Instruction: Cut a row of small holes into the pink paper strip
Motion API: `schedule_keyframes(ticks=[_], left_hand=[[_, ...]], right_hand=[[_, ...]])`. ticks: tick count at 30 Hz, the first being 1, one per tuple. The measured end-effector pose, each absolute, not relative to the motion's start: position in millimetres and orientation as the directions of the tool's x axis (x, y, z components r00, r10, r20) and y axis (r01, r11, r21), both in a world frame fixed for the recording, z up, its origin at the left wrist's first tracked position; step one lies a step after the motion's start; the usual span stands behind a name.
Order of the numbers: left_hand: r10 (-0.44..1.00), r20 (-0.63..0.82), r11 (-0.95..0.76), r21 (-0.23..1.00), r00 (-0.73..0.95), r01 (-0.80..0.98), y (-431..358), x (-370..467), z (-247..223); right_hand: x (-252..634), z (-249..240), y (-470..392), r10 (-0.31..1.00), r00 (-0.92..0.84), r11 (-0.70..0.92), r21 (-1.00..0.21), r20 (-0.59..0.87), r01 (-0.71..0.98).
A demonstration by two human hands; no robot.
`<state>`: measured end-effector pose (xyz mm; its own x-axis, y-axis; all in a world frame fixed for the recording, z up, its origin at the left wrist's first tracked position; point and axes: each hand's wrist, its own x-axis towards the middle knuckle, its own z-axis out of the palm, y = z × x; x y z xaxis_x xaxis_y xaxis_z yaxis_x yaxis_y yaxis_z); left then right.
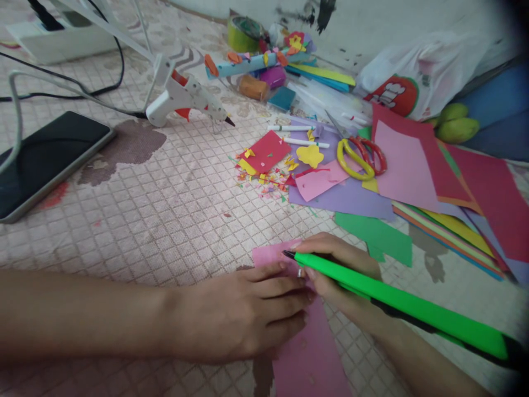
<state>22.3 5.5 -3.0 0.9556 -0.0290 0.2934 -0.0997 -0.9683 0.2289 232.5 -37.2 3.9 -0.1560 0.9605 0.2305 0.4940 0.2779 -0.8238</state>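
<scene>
A strip of pink paper (308, 353) lies on the patterned cloth and runs toward the bottom edge. My left hand (252, 314) rests flat across it, fingers stretched out and pressing it down. My right hand (347, 270) is closed around a bright green pen (384, 286), near its black tip. That tip hovers over or touches the top part of the pink paper; which of the two I cannot tell. The pen's long body slants down to the right, covering part of my right hand and forearm.
Scissors (359, 159) lie on coloured paper sheets (407, 160) at right, near a heap of paper scraps (264, 176). A hot glue gun (185, 96) with its cable stands behind. At left are a phone (49, 160) and a power strip (61, 36).
</scene>
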Motion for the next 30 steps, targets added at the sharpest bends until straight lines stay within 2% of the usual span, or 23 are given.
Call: schedule_keyframes(ticks=[9,14,30], left_hand=[[-0.033,0.311,-0.967,0.231,0.950,-0.109,5.5,22.6,-4.9],[-0.044,0.324,-0.967,0.225,0.945,-0.122,6.0,22.6,-5.3],[-0.037,0.326,-0.971,0.211,0.945,-0.111,5.0,22.6,-5.6]], right_hand=[[228.9,6.7,-31.9,0.948,-0.167,0.320,-0.805,0.272,0.500],[231.1,0.0,-37.6,0.941,-0.087,0.327,-0.811,0.327,0.485],[232.3,0.3,-38.8,0.941,-0.138,0.336,-0.805,0.309,0.488]])
